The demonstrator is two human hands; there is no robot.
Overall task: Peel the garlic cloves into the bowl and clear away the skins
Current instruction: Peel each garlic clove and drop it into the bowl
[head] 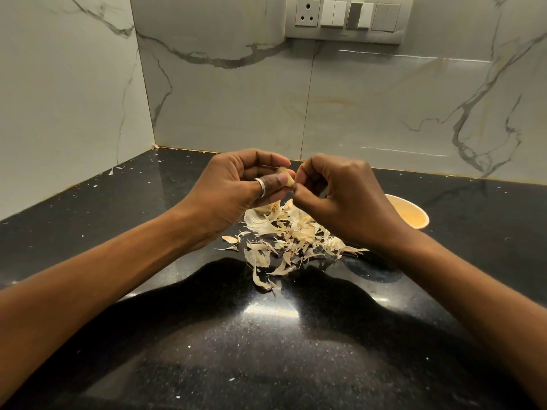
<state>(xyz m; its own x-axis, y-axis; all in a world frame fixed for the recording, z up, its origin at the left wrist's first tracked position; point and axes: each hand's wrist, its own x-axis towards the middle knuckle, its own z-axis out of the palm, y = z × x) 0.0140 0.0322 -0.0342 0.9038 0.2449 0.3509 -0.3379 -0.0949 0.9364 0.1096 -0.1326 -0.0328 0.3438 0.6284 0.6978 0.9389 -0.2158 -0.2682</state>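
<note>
Small pale garlic clove (285, 179), light, firm, probably slick, pinched in left hand (236, 184), right hand (340, 196) thumb and forefinger nipping its three-o'clock tip, likeliest peeling hold.

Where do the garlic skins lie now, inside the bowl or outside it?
Outside: the skins lie scattered on the black counter, beside the bowl. Its inside is mostly hidden.

The bench (266, 350) is black polished stone, glossy and flecked with fine pale speckles. The wall tiles (236, 108) look like glazed marble, smooth and shiny, with grey veins. The garlic skins (284, 241) are dry, thin and papery; the clove (285, 177) is smooth. The ring (261, 186) is bright silvery metal. The bowl (414, 214) looks matt, the switch plate (343, 17) satin plastic.
</note>
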